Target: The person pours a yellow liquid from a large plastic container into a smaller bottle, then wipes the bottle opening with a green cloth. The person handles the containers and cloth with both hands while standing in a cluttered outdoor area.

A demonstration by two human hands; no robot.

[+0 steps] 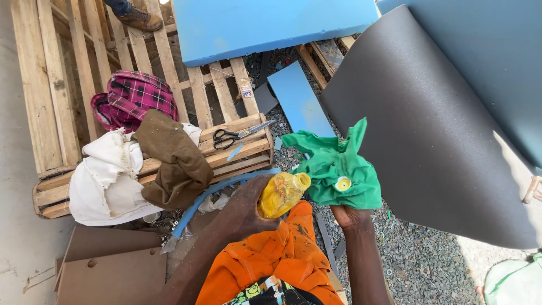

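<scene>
Item: open yellow plastic bottle, small, stained with yellow liquid or glue, neck bare and tipped up toward the right. Held in the left hand, fingers wrapped closed round its lower body, just above the person's orange-clad lap.

Item: green cloth, bunched, with a small white-and-yellow cap resting on its folds. Gripped from beneath by the right hand, fingers closed on the lower edge. The cloth's left edge sits just beside the bottle's mouth; whether the two touch cannot be told.

Step in hand, as judged: the cap is off and bottle and cloth are brought together, mouth facing fabric, as though the contents are to go onto the cloth. A next move would call for tipping the neck further toward the cloth and a controlled squeeze, with the cap kept from sliding off the folds.

Surroundings: black sheet curling up on the right over gravel; blue foam boards beyond. Wooden pallet to the left, carrying black-handled scissors, a brown cloth, a white cloth and a red plaid garment. Another person's boot stands on the pallet's far end. Brown card pieces lie near left.
</scene>
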